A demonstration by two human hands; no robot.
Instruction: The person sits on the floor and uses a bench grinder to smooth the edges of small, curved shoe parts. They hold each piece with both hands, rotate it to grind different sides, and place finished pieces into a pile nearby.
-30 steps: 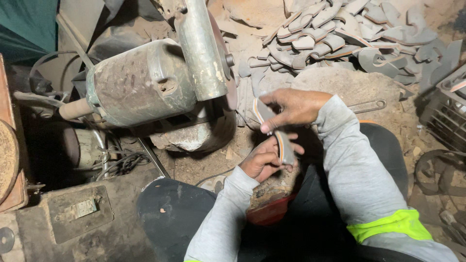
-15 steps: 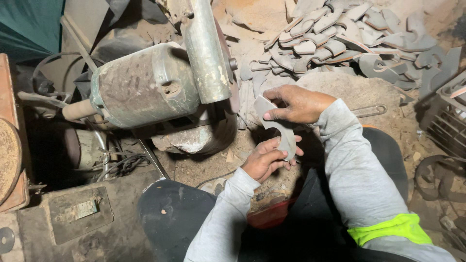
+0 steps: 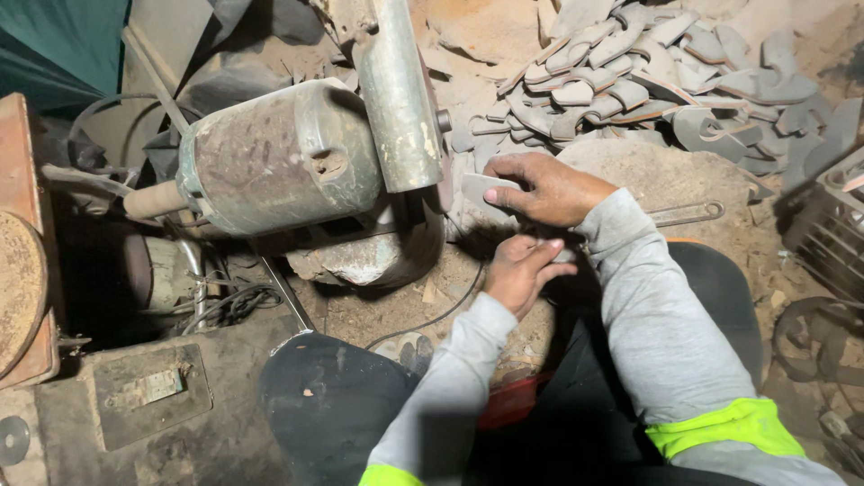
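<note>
We sit with the grinder motor to our left, its wheel guard rising just beside our right hand. Our left hand lies just below it. Behind both lies a heap of cut pieces (a wrench rests nearer, to the right).

A dusty earthen floor carries everything: a heap of grey curved metal pieces far right, a grinder motor left, a wrench right.
</note>
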